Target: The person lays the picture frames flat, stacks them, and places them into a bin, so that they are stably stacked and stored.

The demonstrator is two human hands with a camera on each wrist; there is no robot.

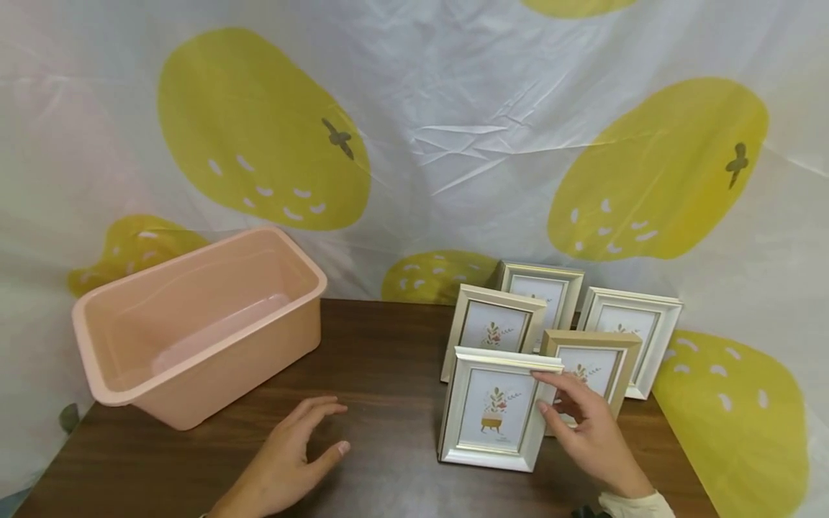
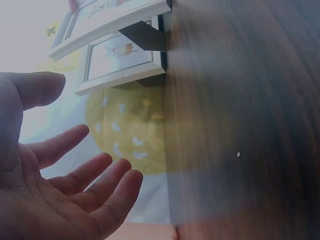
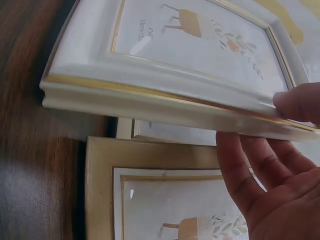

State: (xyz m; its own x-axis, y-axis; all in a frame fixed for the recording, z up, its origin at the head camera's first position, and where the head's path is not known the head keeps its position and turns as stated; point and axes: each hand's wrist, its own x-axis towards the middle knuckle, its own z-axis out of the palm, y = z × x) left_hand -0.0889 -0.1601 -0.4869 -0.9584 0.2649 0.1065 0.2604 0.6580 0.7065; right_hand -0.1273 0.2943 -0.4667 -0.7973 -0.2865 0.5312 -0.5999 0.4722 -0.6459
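Observation:
My right hand (image 1: 591, 432) pinches the right edge of the front white picture frame (image 1: 495, 410), which stands upright on the table. In the right wrist view the thumb (image 3: 300, 102) lies on the front of its gold-lined border, with the fingers behind the edge. Close behind it stand a tan picture frame (image 1: 630, 360) on the right and a beige picture frame (image 1: 455, 338) on the left. My left hand (image 1: 278, 457) hovers over the table left of the white frame, fingers apart and loosely bent, holding nothing.
A pink plastic bin (image 1: 239, 367) stands at the left on the dark wooden table (image 1: 376, 345). Two more frames, a silvery one (image 1: 575, 288) and a white one (image 1: 667, 324), stand at the back right. Behind hangs a curtain (image 1: 453, 165) with yellow fruit prints.

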